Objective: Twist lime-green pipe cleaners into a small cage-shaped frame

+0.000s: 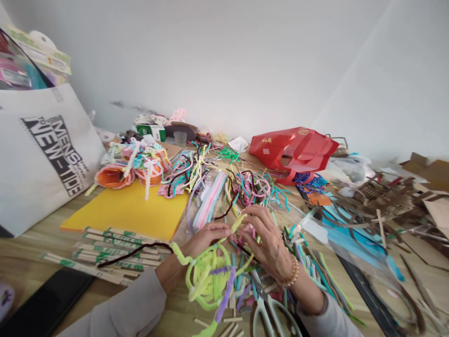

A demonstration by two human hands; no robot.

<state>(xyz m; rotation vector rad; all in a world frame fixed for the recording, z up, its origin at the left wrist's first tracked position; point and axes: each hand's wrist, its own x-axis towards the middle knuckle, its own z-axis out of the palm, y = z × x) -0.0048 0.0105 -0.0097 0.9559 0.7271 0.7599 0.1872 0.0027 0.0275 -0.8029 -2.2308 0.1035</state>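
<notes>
Near the table's middle, my left hand pinches a yellow-green pipe cleaner between thumb and finger. My right hand, with a beaded bracelet at the wrist, has its fingers closed on the same pipe cleaner from the other side. Below them hangs a loose ball of yellow-green pipe cleaners, with a purple length running down its side. White-handled scissors lie under my right wrist, their blades partly covered. A bundle of pink, white and blue pipe cleaners lies just beyond my left hand.
Wrapped chopsticks, a yellow sheet and a black phone lie at left, beside a large white bag. Tangled pipe cleaners and a red bag are farther back. Brown strips and blue packaging clutter the right.
</notes>
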